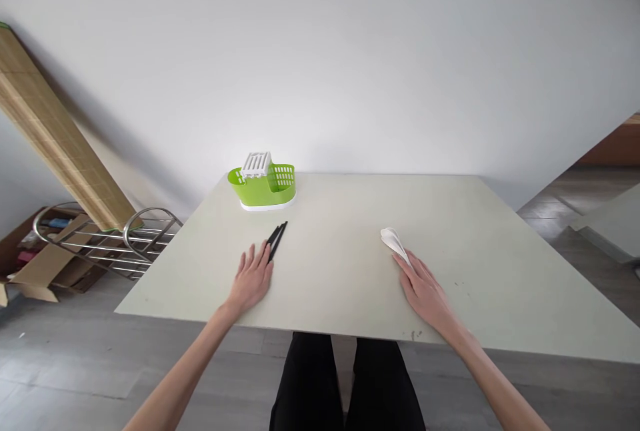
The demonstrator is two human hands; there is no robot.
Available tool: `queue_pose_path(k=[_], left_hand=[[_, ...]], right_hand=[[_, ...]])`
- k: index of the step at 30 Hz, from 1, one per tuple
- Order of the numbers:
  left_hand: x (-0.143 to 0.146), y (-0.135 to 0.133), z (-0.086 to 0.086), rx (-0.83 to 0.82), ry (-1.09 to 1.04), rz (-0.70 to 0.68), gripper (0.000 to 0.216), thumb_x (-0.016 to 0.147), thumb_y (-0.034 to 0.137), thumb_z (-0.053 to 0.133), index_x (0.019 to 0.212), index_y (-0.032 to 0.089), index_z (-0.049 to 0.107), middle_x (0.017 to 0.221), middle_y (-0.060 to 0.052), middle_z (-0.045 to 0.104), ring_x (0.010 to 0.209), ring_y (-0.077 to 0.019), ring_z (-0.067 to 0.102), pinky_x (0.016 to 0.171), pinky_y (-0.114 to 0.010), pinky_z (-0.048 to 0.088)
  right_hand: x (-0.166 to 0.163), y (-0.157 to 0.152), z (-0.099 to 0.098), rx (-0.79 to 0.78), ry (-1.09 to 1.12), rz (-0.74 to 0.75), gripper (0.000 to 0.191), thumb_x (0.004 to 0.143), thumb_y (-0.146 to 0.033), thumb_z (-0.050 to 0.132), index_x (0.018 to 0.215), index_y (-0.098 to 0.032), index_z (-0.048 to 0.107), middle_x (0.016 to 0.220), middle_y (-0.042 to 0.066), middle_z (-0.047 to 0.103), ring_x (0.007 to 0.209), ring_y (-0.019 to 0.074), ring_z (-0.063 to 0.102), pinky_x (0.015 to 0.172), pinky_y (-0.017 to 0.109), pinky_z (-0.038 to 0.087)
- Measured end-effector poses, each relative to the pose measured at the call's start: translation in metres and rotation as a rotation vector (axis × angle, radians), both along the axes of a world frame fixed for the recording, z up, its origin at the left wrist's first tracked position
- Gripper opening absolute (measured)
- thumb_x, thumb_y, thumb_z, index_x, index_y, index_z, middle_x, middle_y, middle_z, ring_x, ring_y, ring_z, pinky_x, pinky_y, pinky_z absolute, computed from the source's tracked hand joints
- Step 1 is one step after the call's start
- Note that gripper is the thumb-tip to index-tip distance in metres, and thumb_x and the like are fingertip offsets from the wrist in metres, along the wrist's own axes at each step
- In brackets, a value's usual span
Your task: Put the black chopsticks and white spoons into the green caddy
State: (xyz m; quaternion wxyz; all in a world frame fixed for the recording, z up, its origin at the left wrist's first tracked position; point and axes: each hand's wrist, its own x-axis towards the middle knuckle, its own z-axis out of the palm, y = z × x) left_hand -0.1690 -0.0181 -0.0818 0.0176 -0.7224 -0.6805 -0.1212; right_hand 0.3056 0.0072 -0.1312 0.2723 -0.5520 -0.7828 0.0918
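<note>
My left hand [253, 279] lies on the table with its fingers stretched out and a little apart. Under and beside its fingertips are several black chopsticks [278, 242], their far ends pointing away to the right. White spoons [393, 239], nested in a small stack, lie right of the table's middle, bowls facing away from me. My right hand [423, 287] rests flat over their handles, fingers extended; the handle ends are hidden beneath it. Behind the chopsticks stands a green plastic basket [263, 192] with a white base and a white slotted piece [257, 164] on top.
The pale table [335, 271] has its back edge along a white wall [350, 64]. On the floor at left are a metal rack [115, 244] and an open cardboard box [50, 264]. A long wooden-looking panel [55, 124] leans on the wall above them.
</note>
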Motion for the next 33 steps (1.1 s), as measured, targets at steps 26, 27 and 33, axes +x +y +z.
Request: queue_pose_path(k=[26, 27, 33], left_hand=[[-0.022, 0.183, 0.163, 0.118, -0.043, 0.042, 0.071, 0.105, 0.056, 0.028, 0.165, 0.018, 0.034, 0.176, -0.015, 0.022, 0.158, -0.0383, 0.029, 0.125, -0.061, 0.024], [-0.021, 0.184, 0.162, 0.117, -0.063, 0.042, 0.072, 0.105, 0.057, 0.028, 0.165, 0.018, 0.034, 0.176, -0.015, 0.022, 0.157, -0.0375, 0.031, 0.124, -0.059, 0.027], [0.003, 0.184, 0.161, 0.09, -0.114, 0.016, 0.074, 0.103, 0.062, 0.031, 0.166, 0.022, 0.033, 0.177, -0.013, 0.021, 0.15, -0.0382, 0.042, 0.118, -0.056, 0.038]], right_hand=[[0.007, -0.015, 0.021, -0.054, 0.144, -0.034, 0.053, 0.108, -0.047, 0.042, 0.16, -0.04, 0.046, 0.169, 0.005, 0.041, 0.142, 0.0342, 0.055, 0.089, 0.042, 0.064], [0.006, -0.015, 0.022, -0.057, 0.149, -0.037, 0.053, 0.108, -0.048, 0.042, 0.16, -0.039, 0.047, 0.169, 0.005, 0.041, 0.144, 0.034, 0.054, 0.091, 0.042, 0.063], [0.006, -0.014, 0.025, -0.047, 0.167, -0.048, 0.053, 0.106, -0.049, 0.047, 0.158, -0.04, 0.049, 0.166, 0.003, 0.045, 0.148, 0.033, 0.05, 0.105, 0.048, 0.058]])
